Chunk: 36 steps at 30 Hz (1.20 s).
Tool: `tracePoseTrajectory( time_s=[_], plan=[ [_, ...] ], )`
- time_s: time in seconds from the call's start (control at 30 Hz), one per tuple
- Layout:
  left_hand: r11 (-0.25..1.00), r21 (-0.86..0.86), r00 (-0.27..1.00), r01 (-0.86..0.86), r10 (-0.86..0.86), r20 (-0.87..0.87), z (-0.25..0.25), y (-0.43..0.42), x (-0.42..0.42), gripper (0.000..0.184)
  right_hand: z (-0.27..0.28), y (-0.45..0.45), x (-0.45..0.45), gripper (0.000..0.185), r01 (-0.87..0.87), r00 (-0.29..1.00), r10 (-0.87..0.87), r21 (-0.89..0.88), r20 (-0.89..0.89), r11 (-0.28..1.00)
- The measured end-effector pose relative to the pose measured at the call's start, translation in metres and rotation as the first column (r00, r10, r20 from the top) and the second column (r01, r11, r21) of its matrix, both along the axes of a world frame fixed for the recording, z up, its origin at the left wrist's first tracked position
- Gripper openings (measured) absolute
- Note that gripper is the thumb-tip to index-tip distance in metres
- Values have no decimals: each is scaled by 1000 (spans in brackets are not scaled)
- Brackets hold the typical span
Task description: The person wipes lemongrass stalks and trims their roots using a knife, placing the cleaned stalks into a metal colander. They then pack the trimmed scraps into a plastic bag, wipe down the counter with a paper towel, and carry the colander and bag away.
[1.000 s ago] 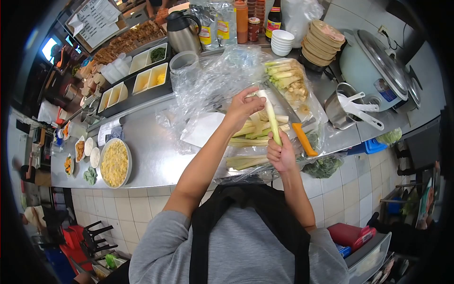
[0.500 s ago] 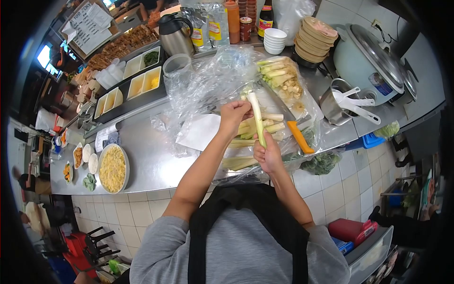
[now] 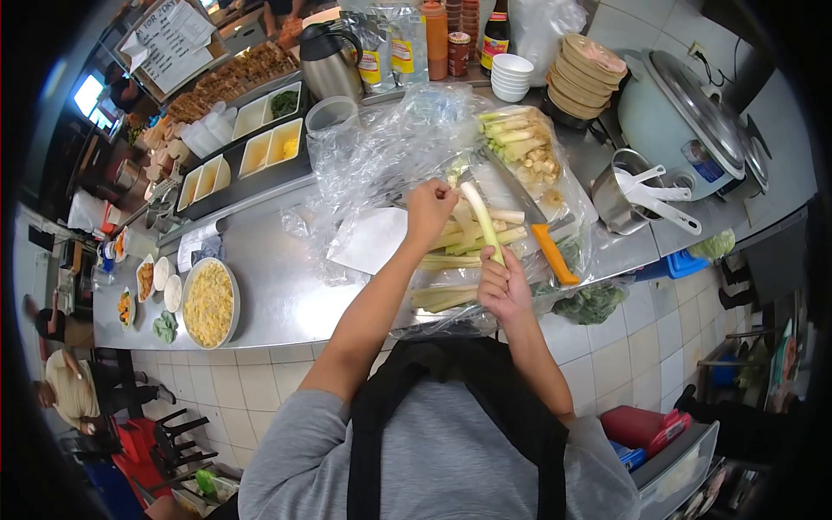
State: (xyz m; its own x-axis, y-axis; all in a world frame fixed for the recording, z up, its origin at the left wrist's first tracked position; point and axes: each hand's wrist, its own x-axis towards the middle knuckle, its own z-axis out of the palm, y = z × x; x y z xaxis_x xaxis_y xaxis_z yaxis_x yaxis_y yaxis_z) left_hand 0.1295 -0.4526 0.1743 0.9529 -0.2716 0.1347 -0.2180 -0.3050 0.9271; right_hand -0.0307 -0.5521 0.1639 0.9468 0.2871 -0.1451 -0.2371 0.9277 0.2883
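My right hand [image 3: 505, 284] is closed around the green lower end of a leek [image 3: 482, 221], whose white end points up and away from me. Just left of that white end, my left hand [image 3: 431, 212] has its fingers pinched together. A thin pale strip of leek seems to hang from those fingertips, partly hidden by them. Beneath both hands lie several cut leek stalks [image 3: 446, 297] on plastic. A knife with an orange handle [image 3: 555, 254] rests to the right, its blade pointing away. Behind it are trimmed leek ends [image 3: 529, 147] on a clear bag.
Crumpled clear plastic [image 3: 381, 156] covers the counter's middle. To the left stands a bowl of yellow food [image 3: 210, 305]. A steel pot with white-handled utensils [image 3: 620, 195] and a large cooker [image 3: 680, 121] are at right. Sauce containers [image 3: 282, 143] line the back left.
My left hand has drawn slightly away from the leek's white end. The leek, in my right hand, now tilts more to the left and sits a little lower and further right.
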Motion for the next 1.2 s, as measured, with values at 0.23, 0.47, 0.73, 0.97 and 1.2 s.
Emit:
tracePoseTrajectory(
  time_s=[0.23, 0.47, 0.73, 0.97, 1.2],
  plan=[
    [882, 458, 832, -107, -173, 527, -27, 15, 41, 9, 27, -12, -19, 29, -75, 983, -97, -821, -156, 565],
    [891, 429, 819, 146, -353, 452, 27, 22, 15, 19, -14, -14, -10, 29, -8, 921, -345, -876, 182, -483],
    [748, 495, 528, 443, -663, 530, 33, 31, 29, 28, 42, -47, -6, 34, -146, 987, -116, -936, -115, -321],
    [701, 625, 905, 344, -424, -22, 54, 117, 36, 39, 41, -52, 31, 41, 6, 992, -19, -204, 121, -979],
    [634, 773, 969, 20, -204, 142, -33, 163, -1, 17, 34, -29, 4, 42, 305, 945, 211, -442, 250, -844]
  ],
)
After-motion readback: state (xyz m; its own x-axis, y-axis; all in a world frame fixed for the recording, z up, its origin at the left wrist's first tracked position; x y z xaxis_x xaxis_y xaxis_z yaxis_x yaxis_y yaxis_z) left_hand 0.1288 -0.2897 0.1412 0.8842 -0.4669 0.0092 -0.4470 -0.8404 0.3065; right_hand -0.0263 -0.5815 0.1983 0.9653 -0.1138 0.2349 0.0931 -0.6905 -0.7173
